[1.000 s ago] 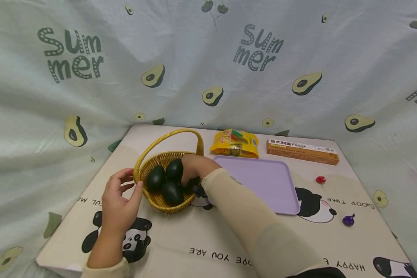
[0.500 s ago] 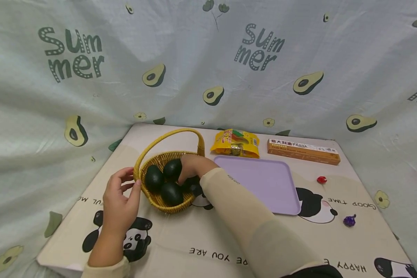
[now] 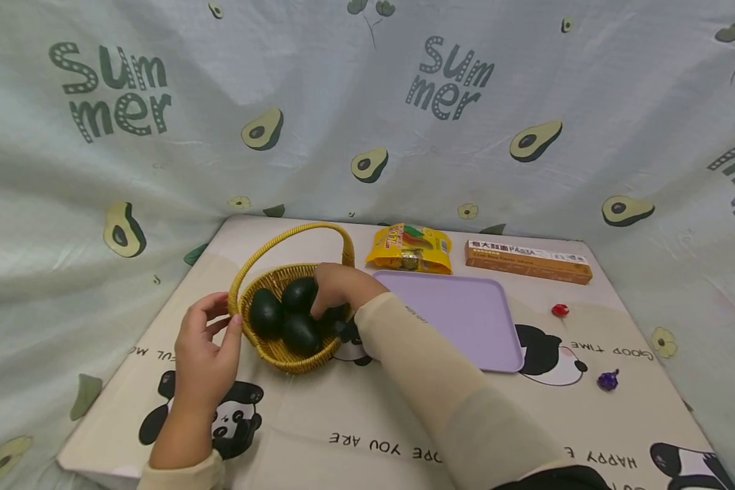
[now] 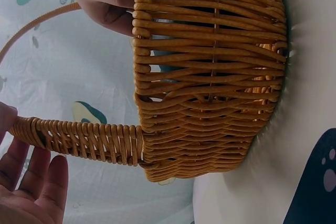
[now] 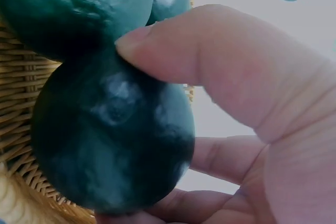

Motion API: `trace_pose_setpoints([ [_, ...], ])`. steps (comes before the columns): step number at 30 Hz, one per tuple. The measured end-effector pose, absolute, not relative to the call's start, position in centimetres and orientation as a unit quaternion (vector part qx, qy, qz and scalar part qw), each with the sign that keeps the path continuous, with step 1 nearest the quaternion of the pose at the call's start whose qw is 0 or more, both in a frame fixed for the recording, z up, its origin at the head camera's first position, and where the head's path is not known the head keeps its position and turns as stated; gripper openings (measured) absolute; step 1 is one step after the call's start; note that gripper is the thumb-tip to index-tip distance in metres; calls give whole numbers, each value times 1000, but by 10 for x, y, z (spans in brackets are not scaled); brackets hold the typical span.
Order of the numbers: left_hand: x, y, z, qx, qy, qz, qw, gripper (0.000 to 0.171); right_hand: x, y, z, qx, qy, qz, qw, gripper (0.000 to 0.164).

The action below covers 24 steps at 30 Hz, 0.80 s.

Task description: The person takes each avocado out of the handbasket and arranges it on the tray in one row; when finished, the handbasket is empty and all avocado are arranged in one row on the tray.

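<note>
A woven yellow basket [image 3: 294, 366] with a tall arched handle stands at the left of the table, several dark green avocados [image 3: 265, 313] in it. My left hand [image 3: 205, 354] holds the handle near its left base; the left wrist view shows thumb and fingers on either side of the wicker handle [image 4: 89, 139]. My right hand [image 3: 341, 286] reaches into the basket from the right. In the right wrist view it grips an avocado [image 5: 115, 140], thumb on top and fingers curled beneath. Other avocados [image 5: 79, 9] lie right against that one.
Right of the basket lies a lilac tray [image 3: 453, 320], partly behind my right sleeve. Along the back are a yellow snack bag [image 3: 410, 248] and a pasta box [image 3: 527, 262]. A small red wrapped piece [image 3: 560, 310] and a purple one [image 3: 608, 380] lie at the right.
The head view has shifted slightly, so everything sits a little further left and up. Both hands keep their places at the basket.
</note>
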<state>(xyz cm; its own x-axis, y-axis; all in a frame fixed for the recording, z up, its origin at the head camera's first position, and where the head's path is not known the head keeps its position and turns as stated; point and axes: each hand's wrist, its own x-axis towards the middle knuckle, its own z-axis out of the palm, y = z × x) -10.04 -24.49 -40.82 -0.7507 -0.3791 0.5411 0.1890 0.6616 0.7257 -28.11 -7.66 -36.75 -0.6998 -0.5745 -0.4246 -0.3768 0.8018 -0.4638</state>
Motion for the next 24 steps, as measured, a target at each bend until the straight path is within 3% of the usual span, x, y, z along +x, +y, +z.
trace_pose_setpoints([
  [10,-101,-245,-409,45,-844,-403,351,40,-280,-65,-369,-267,893,-238,274,74],
  [24,-102,-246,-409,42,-841,-410,351,42,-275,-47,-373,-329,845,-344,243,53],
])
